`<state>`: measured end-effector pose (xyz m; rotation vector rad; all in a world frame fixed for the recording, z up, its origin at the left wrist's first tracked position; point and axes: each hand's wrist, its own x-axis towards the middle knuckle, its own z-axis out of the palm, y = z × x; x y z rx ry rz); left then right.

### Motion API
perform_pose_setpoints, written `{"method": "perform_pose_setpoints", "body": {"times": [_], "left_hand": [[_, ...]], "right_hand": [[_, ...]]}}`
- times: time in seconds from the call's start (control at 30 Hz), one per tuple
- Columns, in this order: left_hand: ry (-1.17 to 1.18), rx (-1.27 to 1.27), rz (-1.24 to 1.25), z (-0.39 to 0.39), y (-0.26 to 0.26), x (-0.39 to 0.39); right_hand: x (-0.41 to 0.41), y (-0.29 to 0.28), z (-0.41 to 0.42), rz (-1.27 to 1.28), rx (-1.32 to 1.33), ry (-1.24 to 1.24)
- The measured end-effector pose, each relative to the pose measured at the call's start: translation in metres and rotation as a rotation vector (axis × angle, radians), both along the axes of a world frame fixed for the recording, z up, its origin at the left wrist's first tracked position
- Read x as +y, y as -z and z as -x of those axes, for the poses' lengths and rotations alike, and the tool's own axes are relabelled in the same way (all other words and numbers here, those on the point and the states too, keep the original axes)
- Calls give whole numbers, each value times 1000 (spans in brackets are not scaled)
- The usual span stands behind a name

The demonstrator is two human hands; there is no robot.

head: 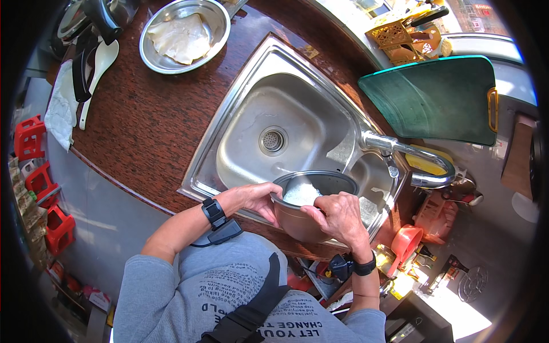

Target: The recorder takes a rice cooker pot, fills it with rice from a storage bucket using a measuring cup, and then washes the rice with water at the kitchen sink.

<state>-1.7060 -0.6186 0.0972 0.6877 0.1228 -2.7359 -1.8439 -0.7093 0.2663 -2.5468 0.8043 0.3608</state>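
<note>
My left hand (261, 201) grips the left rim of a deep metal pot (296, 225), thumb over the edge. On the opposite rim, my right hand (341, 216) holds the pot with fingers bent over the inside. White grains, likely rice (303, 195), lie in the pot, which is tilted over the near edge of a stainless steel sink (244, 115). Right of the pot, the chrome faucet (429, 160) curves away from the basins, and no water is seen running. The main basin has a round drain strainer (273, 140). The pot's far underside is hidden.
A steel bowl (148, 53) with a pale flat food piece sits on the speckled countertop (141, 115). Left lie a white spoon (98, 73) and a cloth (62, 103). A green cutting board (433, 98) leans behind the faucet. Red stools (60, 229) stand on the floor.
</note>
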Motion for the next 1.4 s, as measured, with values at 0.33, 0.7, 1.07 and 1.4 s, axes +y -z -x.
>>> {"method": "perform_pose_setpoints", "body": {"times": [0.33,0.7,1.07,1.4], "left_hand": [[-10,-4,-9,-3,0,4],[-30,-593,225,-10,-44,-11],[-307,-1096,645,23,-91,-39],[-372,-1084,599,47,-109,-58]], "right_hand": [[2,1,-2,-11,10,-2],[40,-6,55,4,-162,142],[-69,32,179,475,-174,964],[-120,138,235,714,-556,796]]}}
